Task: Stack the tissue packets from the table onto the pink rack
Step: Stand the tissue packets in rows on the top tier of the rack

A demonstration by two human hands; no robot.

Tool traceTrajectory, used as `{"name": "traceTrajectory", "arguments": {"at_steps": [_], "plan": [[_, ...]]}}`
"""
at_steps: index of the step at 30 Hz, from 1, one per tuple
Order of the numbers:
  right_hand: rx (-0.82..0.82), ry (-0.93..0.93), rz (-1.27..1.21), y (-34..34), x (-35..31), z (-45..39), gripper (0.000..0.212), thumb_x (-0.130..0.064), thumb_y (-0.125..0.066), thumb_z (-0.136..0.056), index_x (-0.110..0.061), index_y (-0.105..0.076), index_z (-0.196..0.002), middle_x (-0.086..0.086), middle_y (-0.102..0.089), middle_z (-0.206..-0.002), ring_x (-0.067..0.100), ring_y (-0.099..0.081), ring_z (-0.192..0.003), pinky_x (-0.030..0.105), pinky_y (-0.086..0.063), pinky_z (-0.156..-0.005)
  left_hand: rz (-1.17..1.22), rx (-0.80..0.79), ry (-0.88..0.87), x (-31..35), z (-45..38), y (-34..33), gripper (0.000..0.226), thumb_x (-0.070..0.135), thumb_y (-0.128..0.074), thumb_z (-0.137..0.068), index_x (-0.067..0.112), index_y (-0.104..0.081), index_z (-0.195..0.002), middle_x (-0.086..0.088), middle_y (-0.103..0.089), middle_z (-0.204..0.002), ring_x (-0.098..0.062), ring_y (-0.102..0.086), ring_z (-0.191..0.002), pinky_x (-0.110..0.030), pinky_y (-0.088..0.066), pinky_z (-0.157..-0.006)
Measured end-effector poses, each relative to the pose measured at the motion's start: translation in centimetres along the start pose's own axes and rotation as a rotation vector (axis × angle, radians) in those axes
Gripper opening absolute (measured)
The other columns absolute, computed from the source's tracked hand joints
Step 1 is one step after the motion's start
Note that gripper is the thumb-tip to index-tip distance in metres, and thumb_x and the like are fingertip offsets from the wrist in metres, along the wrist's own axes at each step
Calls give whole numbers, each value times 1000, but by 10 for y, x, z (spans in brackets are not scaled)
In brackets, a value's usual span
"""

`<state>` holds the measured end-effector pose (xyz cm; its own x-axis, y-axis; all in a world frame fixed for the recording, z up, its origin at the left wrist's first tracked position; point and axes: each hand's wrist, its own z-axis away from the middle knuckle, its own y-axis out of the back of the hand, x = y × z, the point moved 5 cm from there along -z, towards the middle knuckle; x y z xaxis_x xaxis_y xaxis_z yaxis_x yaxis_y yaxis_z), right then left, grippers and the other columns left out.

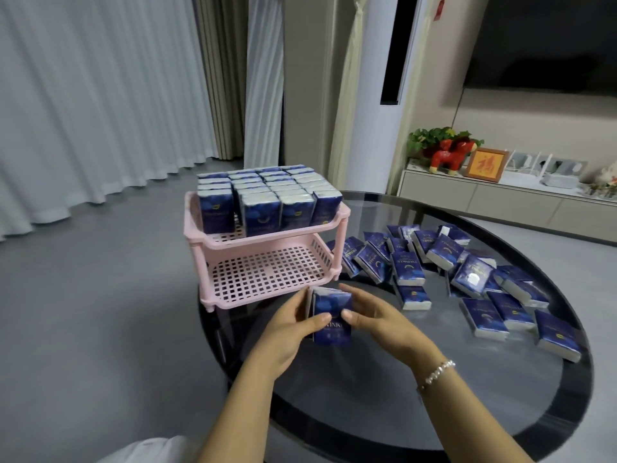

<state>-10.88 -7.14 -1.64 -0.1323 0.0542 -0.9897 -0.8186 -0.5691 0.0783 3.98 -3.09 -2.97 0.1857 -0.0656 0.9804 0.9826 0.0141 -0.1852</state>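
Observation:
A pink two-tier rack (230,301) stands on the left part of the round glass table (367,412). Its upper tier is packed with several upright dark blue tissue packets (263,198); the lower tier (267,272) holds nothing. Just in front of the rack, my left hand (287,332) and my right hand (380,324) together hold a small upright bundle of blue tissue packets (332,312), thumbs on its front face, fingers curled round its sides. Several loose tissue packets (467,279) lie scattered on the table to the right.
The table's dark rim (567,412) curves round on the right. Beyond it stand a low cabinet (484,198) with a red figurine, a plant and a framed picture, a tall white floor unit (377,95) and curtains (100,95). Grey floor lies to the left.

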Motion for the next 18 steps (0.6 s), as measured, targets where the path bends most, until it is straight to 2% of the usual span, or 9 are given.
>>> {"name": "traceTrajectory", "arguments": {"at_steps": [2,4,7,10,13,15,18], "plan": [[7,4,94,-5,3,-3,61,-9,-64,-85,-25,-39,-138,-14,-51,-122,1,-53,-109,15,-51,-79,-146,-10,20,-5,6,9,70,5,-69,-83,26,-40,-142,7,-55,-137,-7,-53,-124,-32,-40,-108],[-3,24,220,-7,4,-6,71,-10,-68,-82,-29,-35,-141,-15,-45,-127,0,-47,-115,14,-49,-84,-352,-28,45,-5,13,13,86,17,-70,-82,34,-19,-150,16,-40,-147,-2,-41,-132,-32,-31,-114],[-70,75,298,-13,2,-7,78,-8,-72,-78,-34,-32,-139,-22,-47,-128,-8,-48,-114,11,-45,-88,-622,-43,48,-1,24,9,89,18,-61,-91,35,4,-150,26,-22,-144,5,-23,-132,-14,-19,-107],[-114,80,268,-13,4,-7,81,-7,-74,-76,-35,-33,-139,-17,-51,-133,-1,-50,-120,25,-46,-97,-741,-48,66,-5,29,7,94,23,-56,-94,29,21,-148,17,-3,-157,-1,-9,-142,-12,-11,-103],[-128,59,262,-11,6,-6,80,-6,-74,-75,-37,-34,-137,-12,-51,-135,3,-51,-121,32,-45,-101,-777,-51,100,-7,30,5,95,25,-52,-97,24,31,-144,11,10,-159,-7,-2,-145,-11,-8,-100],[-116,59,267,-13,5,-6,73,-5,-73,-76,-40,-39,-131,-14,-53,-132,8,-52,-121,33,-45,-101,-776,-53,101,-8,31,1,94,26,-50,-98,24,33,-142,10,11,-159,-8,-4,-146,-12,-9,-100],[-92,97,248,-16,2,-6,63,-2,-72,-76,-35,-47,-124,-12,-59,-127,17,-55,-119,46,-44,-101,-749,-41,94,-8,30,-1,89,27,-46,-99,23,30,-144,10,5,-160,-10,-7,-146,-13,-10,-100]]}}
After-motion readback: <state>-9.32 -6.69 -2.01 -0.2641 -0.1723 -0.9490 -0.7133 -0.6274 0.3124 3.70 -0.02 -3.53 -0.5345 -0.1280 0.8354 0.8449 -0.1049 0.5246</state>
